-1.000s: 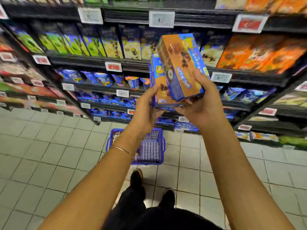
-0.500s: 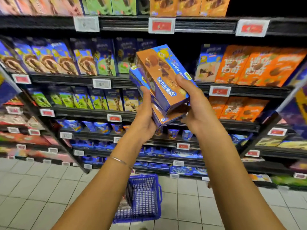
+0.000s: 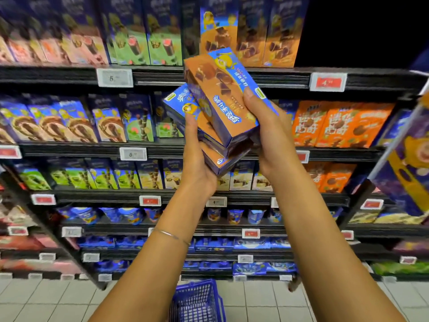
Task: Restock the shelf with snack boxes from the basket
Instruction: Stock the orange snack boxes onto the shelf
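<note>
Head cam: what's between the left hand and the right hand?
A fanned stack of orange-and-blue snack boxes, with the left hand and the right hand gripping it from either side. The head view shows this.

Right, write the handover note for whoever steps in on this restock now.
Left hand: grips the lower boxes of the stack from underneath.
Right hand: grips the top box, thumb on its face.
Things: the stack is held up, tilted, in front of the shelves. The blue basket sits on the floor below; its contents cannot be made out.
Done: these boxes are out of the basket.
Left: none of them is shelved yet. They probably go by the matching orange boxes on the top shelf, where a dark gap shows to their right.
</note>
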